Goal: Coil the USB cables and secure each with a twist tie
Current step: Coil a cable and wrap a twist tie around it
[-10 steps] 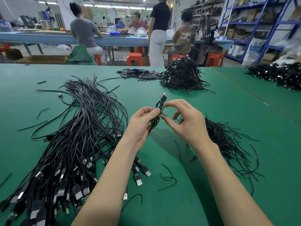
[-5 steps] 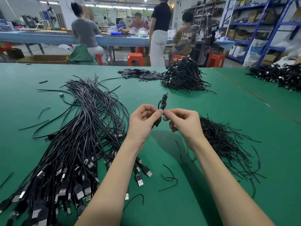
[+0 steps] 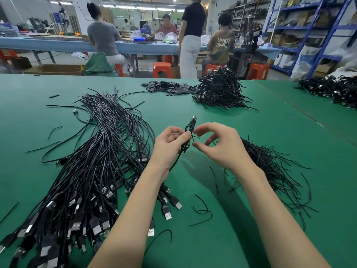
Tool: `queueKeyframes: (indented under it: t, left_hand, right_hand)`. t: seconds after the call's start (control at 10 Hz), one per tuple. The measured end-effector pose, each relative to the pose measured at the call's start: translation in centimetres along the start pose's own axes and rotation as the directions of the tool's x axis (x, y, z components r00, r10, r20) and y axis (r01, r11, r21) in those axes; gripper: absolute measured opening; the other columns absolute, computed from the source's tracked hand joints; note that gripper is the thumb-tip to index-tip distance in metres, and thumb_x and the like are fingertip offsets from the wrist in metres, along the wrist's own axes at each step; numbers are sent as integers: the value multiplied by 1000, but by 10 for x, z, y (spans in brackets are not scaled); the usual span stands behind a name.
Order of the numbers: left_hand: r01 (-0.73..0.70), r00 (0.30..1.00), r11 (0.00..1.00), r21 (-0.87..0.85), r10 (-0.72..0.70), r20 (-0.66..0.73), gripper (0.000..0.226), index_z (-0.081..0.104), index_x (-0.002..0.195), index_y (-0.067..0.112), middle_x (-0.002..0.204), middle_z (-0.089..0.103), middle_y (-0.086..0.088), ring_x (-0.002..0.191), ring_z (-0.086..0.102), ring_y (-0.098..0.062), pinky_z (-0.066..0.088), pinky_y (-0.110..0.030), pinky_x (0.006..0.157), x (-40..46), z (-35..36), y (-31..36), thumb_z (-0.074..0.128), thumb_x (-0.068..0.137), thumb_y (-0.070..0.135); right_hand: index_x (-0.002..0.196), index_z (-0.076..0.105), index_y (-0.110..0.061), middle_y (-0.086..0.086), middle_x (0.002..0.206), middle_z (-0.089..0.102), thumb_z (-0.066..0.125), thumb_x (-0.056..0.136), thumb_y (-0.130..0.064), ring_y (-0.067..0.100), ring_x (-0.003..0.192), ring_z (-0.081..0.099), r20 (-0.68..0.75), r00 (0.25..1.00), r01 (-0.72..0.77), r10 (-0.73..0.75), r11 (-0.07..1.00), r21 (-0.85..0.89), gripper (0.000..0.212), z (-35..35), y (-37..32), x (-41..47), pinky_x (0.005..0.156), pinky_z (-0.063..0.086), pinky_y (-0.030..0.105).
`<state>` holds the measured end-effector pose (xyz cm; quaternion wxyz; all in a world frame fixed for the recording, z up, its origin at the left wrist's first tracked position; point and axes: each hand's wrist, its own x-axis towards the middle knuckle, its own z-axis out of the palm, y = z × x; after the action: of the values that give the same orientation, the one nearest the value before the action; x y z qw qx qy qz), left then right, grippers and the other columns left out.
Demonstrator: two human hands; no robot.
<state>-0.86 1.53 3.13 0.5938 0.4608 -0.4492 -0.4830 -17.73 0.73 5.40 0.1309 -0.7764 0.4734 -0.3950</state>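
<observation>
My left hand (image 3: 170, 144) grips a coiled black USB cable (image 3: 190, 128) above the green table (image 3: 251, 132), plug end pointing up. A thin twist tie (image 3: 194, 137) is wrapped around the coil's middle, its ends sticking out to the right. My right hand (image 3: 218, 146) hovers just right of the coil with thumb and forefinger curved and apart, holding nothing. A big bundle of loose USB cables (image 3: 92, 171) lies to the left. A heap of twist ties (image 3: 270, 171) lies to the right, partly behind my right hand.
A pile of coiled cables (image 3: 220, 91) and flat black pieces (image 3: 170, 88) sit at the far side. More cables (image 3: 332, 89) lie on the right table. Stray ties (image 3: 202, 211) lie near my forearms. People work at a bench behind.
My right hand has let go of the twist tie and its fingers have spread apart from the coil. The left hand keeps holding the cable, slightly lower.
</observation>
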Motion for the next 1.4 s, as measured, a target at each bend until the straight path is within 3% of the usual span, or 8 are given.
queueKeyframes:
  t: [0.2, 0.3, 0.4, 0.7, 1.0, 1.1, 1.2, 1.4]
  left_hand:
    - [-18, 1000, 1000, -14, 17, -11, 13, 62, 89, 19, 79, 68, 2, 71, 60, -6, 46, -23, 70, 1, 0, -3, 75, 88, 18]
    - [-114, 992, 993, -6, 113, -64, 15, 63, 86, 17, 74, 64, 5, 68, 59, -4, 48, -16, 68, 0, 5, -5, 77, 86, 11]
    - [-185, 980, 982, 40, 187, -66, 15, 63, 85, 16, 77, 65, 4, 71, 59, -5, 48, -15, 71, -1, 9, -6, 77, 86, 9]
    - [-37, 997, 999, -1, 37, -64, 10, 63, 87, 20, 94, 71, -7, 75, 62, -3, 45, -23, 73, 3, -4, -4, 73, 90, 20]
    - [-82, 992, 997, -6, 81, -95, 11, 65, 85, 17, 79, 66, -1, 68, 59, -3, 46, -11, 63, 4, 2, -10, 76, 87, 15]
    - [-158, 979, 987, -7, 155, -128, 13, 65, 84, 15, 74, 65, 6, 67, 58, -3, 47, -13, 64, 4, 5, -13, 77, 86, 10]
    - [-180, 975, 983, 43, 184, -126, 13, 65, 83, 15, 71, 65, 11, 66, 58, -2, 46, -13, 64, 4, 7, -16, 77, 86, 10]
    - [-39, 989, 997, -60, 30, -144, 11, 66, 84, 20, 84, 71, -2, 72, 62, -5, 47, -19, 67, 7, 1, -16, 77, 87, 18]
  right_hand:
    - [81, 73, -38, -23, 81, 68, 70, 86, -45, 4, 61, 61, -156, 985, 55, -75, 991, -125, 9, 11, 1, 0, 60, 49, 25]
    - [75, 74, -24, -13, 69, 70, 74, 84, -25, 3, 46, 53, -6, 884, -409, 468, 778, 477, 9, 26, -3, 4, 45, 38, 19]
    - [83, 70, -12, -2, 71, 66, 71, 79, -10, 2, 39, 40, 660, 566, -653, 495, -220, 725, 4, 27, -4, 1, 32, 22, 11]
    - [110, 69, -39, -21, 100, 71, 76, 85, -19, 6, 61, 64, -29, 999, 34, -31, 992, 121, 32, 20, 13, -8, 69, 54, 25]
    - [85, 74, -37, -22, 86, 70, 76, 85, -40, 4, 53, 57, -248, 963, 72, -106, 987, -142, 4, 30, 7, -12, 59, 47, 23]
    - [79, 75, -23, -11, 74, 72, 78, 84, -25, 5, 43, 47, 2, 839, -429, 545, 658, 619, 7, 41, -3, -5, 45, 37, 21]
    - [82, 67, -14, -4, 70, 65, 73, 86, -15, 3, 40, 40, 581, 579, -589, 573, -198, 783, 7, 42, -7, -7, 33, 24, 13]
    - [99, 70, -34, -19, 91, 71, 79, 84, -29, 5, 52, 58, -192, 970, -97, 149, 962, 256, 18, 39, 6, -11, 61, 52, 23]
